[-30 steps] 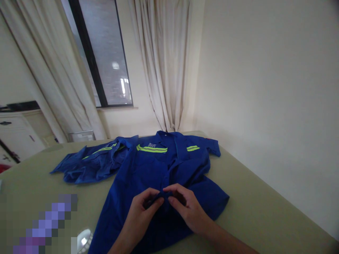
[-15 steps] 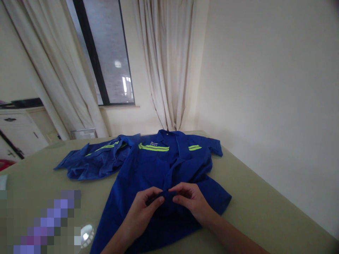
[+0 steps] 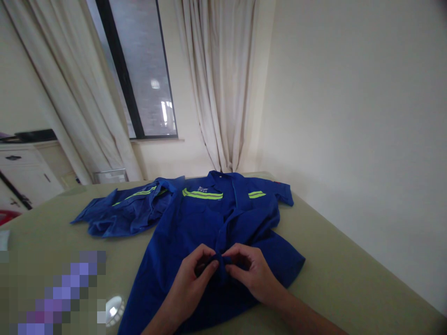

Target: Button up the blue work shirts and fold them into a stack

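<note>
As daylight falls through a window at eleven o'clock, a person's two bare hands meet over the front of a blue work shirt, spread on a green table with its collar pointing to twelve o'clock. The left hand comes in from seven o'clock, thumb and fingertips clamped on a small bunch of the cloth; the right hand, from about four o'clock, pinches the same bunch from the other side. The two sets of fingertips sit just beside each other, with the gathered fabric between them, so neither hand is clearly nearer. From there the shirt's front opening runs away toward twelve o'clock, its long axis roughly in line with the gap between the hands and bending slightly toward one o'clock near the chest. Whether a button lies in the pinch cannot be told, since fingers and dark folds hide it. Reflective yellow stripes cross the chest at eleven and one o'clock, and a loose flap of the hem spreads toward three. A second blue garment lies crumpled at ten o'clock, beside the shirt, while a shiny white object rests at eight
</note>
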A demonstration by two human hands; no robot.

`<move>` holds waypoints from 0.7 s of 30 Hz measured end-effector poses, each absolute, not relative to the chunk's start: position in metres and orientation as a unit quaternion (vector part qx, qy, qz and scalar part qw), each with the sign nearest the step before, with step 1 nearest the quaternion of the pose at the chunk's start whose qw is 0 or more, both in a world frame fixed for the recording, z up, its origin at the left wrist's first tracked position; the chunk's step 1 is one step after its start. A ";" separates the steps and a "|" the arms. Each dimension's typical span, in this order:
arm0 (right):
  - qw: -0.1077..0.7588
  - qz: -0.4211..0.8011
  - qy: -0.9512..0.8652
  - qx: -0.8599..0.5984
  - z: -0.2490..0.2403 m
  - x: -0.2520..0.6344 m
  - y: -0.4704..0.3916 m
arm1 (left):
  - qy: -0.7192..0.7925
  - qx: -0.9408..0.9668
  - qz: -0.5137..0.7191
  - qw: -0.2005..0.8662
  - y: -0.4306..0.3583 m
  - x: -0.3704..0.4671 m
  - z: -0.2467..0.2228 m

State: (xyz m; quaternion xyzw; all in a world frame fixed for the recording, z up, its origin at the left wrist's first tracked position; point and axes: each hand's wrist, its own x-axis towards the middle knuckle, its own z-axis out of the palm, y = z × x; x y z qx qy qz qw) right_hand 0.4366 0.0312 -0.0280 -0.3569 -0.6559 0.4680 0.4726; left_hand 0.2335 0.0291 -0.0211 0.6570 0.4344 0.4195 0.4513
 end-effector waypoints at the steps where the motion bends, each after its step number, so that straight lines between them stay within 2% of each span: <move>1: 0.473 0.456 -0.663 -0.359 -0.027 0.436 0.030 | 0.435 0.656 0.423 0.448 0.029 0.234 -0.021; 12: 0.497 0.310 -0.739 -0.334 -0.026 0.436 0.028 | 0.437 0.650 0.416 0.462 0.027 0.235 -0.018; 21: 0.499 0.256 -0.779 -0.281 -0.027 0.440 0.029 | 0.428 0.601 0.389 0.551 0.035 0.234 -0.033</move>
